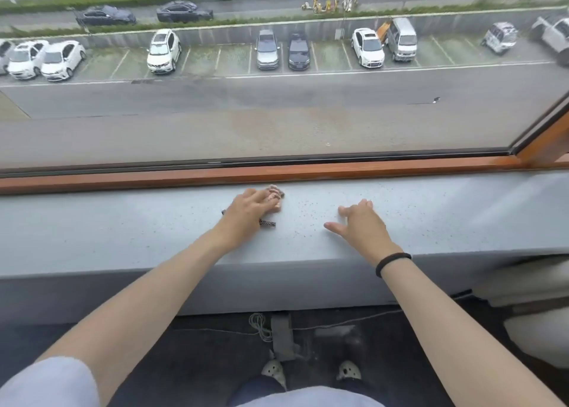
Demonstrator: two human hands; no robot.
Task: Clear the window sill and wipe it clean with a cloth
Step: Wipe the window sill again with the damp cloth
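Cloth (275,190): brownish-pink, bunched, on the window sill (123,225), toward the far side and just short of the window frame (308,172). My left grip (249,211) lies on top of it, palm down, with the fingers bent over the bunched part and holding it against the sill. Most of the cloth is hidden under the palm. What shows is a crumpled lump past my fingertips, toward the frame, and a dark striped edge poking out on either side of the heel of the hand.

Right grip (361,225): holds nothing. Fingers are spread and relaxed, thumb out to the left, palm down on the sill. It sits to the right of the cloth, apart from it, and a little nearer the sill's front edge than the left grip. A black band (392,263) circles the right wrist, which is over the front edge.

Sill: pale grey-blue and smooth. Small dark specks (303,212) are scattered on the stretch between the two grips.

Frame: orange-brown wood along the back of the sill, turning upward at far right. Through the glass, parked cars (163,51) stand in a row beside a road below.

Under the sill: dark floor (200,360) with a thin cable (260,326) lying on it, and the toes of my two light shoes (274,371).
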